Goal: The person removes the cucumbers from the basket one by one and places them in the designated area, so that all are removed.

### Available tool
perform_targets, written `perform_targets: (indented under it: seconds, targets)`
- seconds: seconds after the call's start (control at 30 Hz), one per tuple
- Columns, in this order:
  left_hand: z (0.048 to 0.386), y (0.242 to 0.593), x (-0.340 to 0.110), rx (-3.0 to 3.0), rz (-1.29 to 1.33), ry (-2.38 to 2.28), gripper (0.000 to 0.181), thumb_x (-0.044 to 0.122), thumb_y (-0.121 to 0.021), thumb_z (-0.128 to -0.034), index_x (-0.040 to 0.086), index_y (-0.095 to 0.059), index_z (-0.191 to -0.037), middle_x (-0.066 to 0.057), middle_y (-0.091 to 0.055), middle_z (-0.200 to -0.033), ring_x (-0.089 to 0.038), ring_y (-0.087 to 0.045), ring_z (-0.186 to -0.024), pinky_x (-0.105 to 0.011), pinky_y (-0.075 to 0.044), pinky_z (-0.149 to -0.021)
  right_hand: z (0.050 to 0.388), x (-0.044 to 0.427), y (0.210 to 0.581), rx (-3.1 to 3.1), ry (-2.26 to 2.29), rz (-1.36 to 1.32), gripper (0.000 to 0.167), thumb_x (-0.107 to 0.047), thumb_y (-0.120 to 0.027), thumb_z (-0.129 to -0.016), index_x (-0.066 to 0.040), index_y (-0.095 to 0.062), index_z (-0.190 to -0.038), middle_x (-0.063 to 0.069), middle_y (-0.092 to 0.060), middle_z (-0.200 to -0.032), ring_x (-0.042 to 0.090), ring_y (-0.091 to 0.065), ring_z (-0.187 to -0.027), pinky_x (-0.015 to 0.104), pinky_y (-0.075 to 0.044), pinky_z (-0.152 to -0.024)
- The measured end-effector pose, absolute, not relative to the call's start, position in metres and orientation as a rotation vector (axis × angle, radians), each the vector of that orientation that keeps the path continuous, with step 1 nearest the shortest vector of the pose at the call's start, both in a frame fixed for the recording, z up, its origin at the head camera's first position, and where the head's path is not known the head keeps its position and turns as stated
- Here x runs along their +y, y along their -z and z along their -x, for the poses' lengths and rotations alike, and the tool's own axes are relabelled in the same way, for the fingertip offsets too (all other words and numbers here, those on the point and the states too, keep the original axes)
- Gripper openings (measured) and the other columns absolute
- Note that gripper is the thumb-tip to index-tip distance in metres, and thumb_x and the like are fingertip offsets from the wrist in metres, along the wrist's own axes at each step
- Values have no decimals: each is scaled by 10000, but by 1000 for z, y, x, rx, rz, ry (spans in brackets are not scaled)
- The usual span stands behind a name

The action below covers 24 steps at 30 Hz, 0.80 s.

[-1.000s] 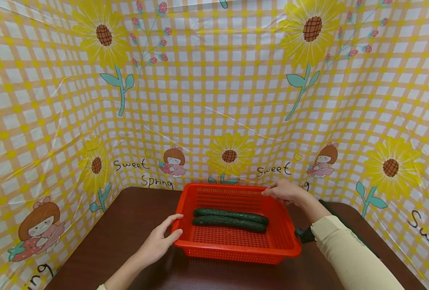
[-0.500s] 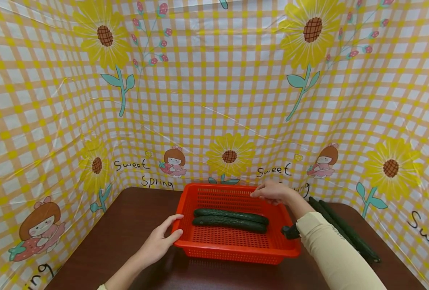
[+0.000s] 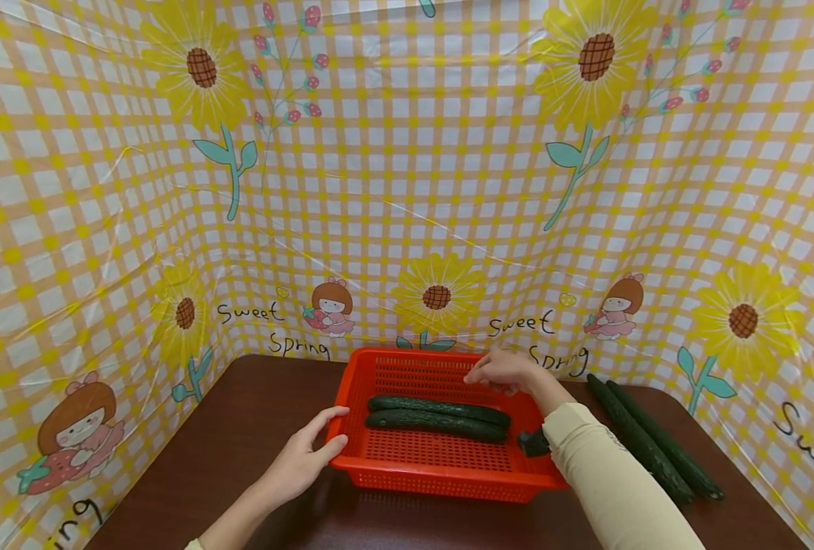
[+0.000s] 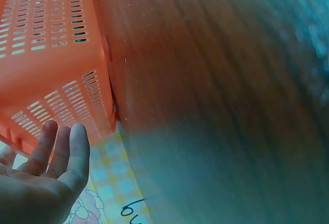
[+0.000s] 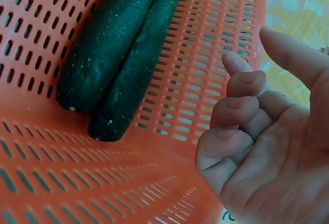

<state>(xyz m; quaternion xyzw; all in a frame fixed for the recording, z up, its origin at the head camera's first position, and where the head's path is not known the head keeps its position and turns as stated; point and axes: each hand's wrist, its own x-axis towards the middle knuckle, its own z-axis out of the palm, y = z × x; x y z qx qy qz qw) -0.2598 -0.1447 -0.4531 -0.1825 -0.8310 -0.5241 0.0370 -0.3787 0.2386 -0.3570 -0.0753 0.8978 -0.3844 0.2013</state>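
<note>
A red plastic basket (image 3: pixel 441 483) holds two dark green cucumbers (image 3: pixel 437 425), lying side by side along its length. At the basket's left rim is my left hand (image 3: pixel 300 452), fingertips and thumb tip touching the edge. The left wrist view shows its fingers fairly straight beside the slotted wall. Above the back right of the basket hovers my right hand (image 3: pixel 503 371), with nothing in it. In the right wrist view, its fingers curl loosely, the thumb stands apart, and the cucumber ends (image 5: pixel 108 95) lie beyond the fingertips without contact.
Two more cucumbers (image 3: pixel 654 439) lie together on the brown table (image 3: pixel 269 397), right of the basket. A checked, flower-printed cloth (image 3: pixel 407 191) walls in the back and both sides. A dark device (image 3: pixel 534 443) sits at my right wrist.
My right hand has moved left and slightly down from the basket's back right corner, further over its inside. The cucumbers on the right show more fully from behind the sleeve. My left hand stays put.
</note>
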Motion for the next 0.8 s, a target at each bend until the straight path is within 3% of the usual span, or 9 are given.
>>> perform_targets:
  seconds: [0.57,0.8]
  targets:
    - [260,453,-145,-2556,551,1624,420,288,-651,-990,260,-554,-1397,-38,-558,-1434,-288,-451,-1379,-602,-331,-1116,389,232,381,2515,1060,174,236,-246,-689,-935,-70,-764,-1073,-38,-499,-665,119,-379,-544,269,-329,-535]
    - [260,453,-144,-2557,562,1620,422,301,-648,-991,260,-551,-1400,-32,-548,-1450,-309,-418,-1412,-623,-314,-1121,389,234,391,2485,1043,275,312,-200,-684,-920,-14,-743,-1163,-51,-625,-723,88,-394,-513,239,-366,-516]
